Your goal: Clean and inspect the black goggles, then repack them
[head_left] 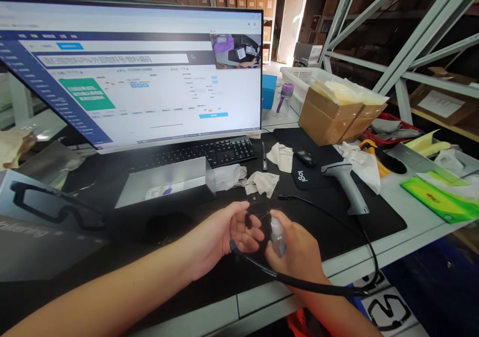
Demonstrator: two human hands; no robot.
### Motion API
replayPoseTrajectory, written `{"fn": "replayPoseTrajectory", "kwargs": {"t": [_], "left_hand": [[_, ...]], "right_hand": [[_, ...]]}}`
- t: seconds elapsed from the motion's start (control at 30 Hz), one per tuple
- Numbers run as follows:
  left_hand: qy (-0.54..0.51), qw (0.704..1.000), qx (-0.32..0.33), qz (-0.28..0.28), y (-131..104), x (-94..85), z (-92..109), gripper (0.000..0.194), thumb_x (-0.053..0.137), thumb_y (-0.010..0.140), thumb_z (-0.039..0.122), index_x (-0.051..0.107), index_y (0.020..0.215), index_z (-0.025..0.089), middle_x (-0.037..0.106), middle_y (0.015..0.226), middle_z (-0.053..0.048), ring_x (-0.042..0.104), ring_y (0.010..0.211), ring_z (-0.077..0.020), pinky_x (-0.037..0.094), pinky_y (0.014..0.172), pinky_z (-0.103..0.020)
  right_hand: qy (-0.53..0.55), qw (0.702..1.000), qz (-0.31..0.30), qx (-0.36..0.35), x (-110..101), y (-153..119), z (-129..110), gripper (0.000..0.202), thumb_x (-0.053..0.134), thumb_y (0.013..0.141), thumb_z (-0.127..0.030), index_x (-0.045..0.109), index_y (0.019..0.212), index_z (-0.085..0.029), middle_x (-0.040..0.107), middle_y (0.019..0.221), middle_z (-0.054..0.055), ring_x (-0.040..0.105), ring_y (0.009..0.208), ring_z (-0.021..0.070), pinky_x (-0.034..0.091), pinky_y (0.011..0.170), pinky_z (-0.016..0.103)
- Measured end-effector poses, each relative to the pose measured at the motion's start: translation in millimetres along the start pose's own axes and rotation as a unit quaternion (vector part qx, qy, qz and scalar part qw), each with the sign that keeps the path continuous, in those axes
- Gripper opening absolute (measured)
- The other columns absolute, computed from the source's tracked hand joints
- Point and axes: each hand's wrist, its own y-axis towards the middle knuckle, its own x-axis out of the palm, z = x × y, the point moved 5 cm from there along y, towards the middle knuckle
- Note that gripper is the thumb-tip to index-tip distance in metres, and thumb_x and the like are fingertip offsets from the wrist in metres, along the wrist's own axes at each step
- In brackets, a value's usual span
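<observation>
Black neckband headset is what we have in hand in the head view. One hooked end lies in our left hand, against the palm and the curled fingers; that grip is palm up and loosely closed around the end, with the thumb above it. From there the band runs down to the right, passing in front of our right forearm, and bends near the front edge of the bench. We cannot tell how its far side runs, since a dark cord below the barcode scanner crosses the same spot.

Our right hand is closed around a small clear spray bottle, upright and just beside the left fingers, its white nozzle level with them. The band passes below this grip.

Beyond our hands, two crumpled cloths lie on the black mat, next to an open silver-grey box. Behind them are the keyboard and the monitor. To the right we see the mouse by the cloths, a brown carton farther back and a green packet near the bench's right side. At our left stands a grey box printed with a black band.
</observation>
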Motion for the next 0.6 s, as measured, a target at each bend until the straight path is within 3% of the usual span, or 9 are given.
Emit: {"fn": "replayPoseTrajectory", "kwargs": {"t": [0.23, 0.37, 0.47, 0.53, 0.6], "left_hand": [[-0.013, 1.0, 0.002, 0.006, 1, 0.7, 0, 0.04, 0.054, 0.09, 0.045, 0.068, 0.084, 0.009, 0.071, 0.079, -0.013, 0.067, 0.062, -0.0169, 0.053, 0.067, -0.026], [-0.004, 1.0, 0.011, 0.016, -3, -1.4, 2, 0.039, 0.056, 0.091, 0.045, 0.068, 0.084, 0.009, 0.072, 0.079, -0.013, 0.067, 0.063, -0.0168, 0.056, 0.068, -0.026], [-0.004, 0.998, 0.032, 0.06, -4, -12.8, 7, 0.032, 0.06, 0.089, 0.039, 0.069, 0.085, 0.009, 0.072, 0.077, -0.013, 0.068, 0.063, -0.0172, 0.059, 0.067, -0.027], [-0.01, 0.994, 0.027, 0.101, -1, -26.6, 9, 0.023, 0.063, 0.087, 0.032, 0.069, 0.08, 0.01, 0.072, 0.07, -0.011, 0.068, 0.058, -0.0179, 0.061, 0.063, -0.027], [-0.027, 0.992, 0.02, 0.121, 7, -39.6, 10, 0.015, 0.067, 0.082, 0.026, 0.068, 0.077, 0.012, 0.071, 0.065, -0.01, 0.068, 0.054, -0.0191, 0.062, 0.059, -0.028]], "right_hand": [[0.003, 1.0, 0.013, 0.002, 0, 2, -3, 0.062, 0.056, 0.073, -0.017, 0.05, 0.134, -0.021, 0.066, 0.074, 0.002, 0.062, 0.062, 0.0218, 0.048, 0.052, 0.03], [-0.008, 0.999, -0.011, 0.047, -18, -12, 10, 0.07, 0.061, 0.076, -0.021, 0.044, 0.143, -0.023, 0.066, 0.076, 0.003, 0.066, 0.064, 0.0243, 0.052, 0.052, 0.032], [0.082, 0.981, -0.015, 0.175, -57, -28, 49, 0.081, 0.066, 0.08, -0.029, 0.03, 0.152, -0.025, 0.071, 0.087, 0.003, 0.07, 0.071, 0.0236, 0.058, 0.064, 0.034], [0.113, 0.953, 0.077, 0.271, -101, -34, 89, 0.086, 0.067, 0.082, -0.035, 0.023, 0.155, -0.023, 0.074, 0.091, 0.004, 0.072, 0.076, 0.0237, 0.059, 0.071, 0.035], [0.037, 0.923, 0.207, 0.322, -151, -36, 134, 0.086, 0.071, 0.079, -0.042, 0.03, 0.151, -0.019, 0.074, 0.097, 0.008, 0.072, 0.084, 0.0268, 0.057, 0.075, 0.038]]}}
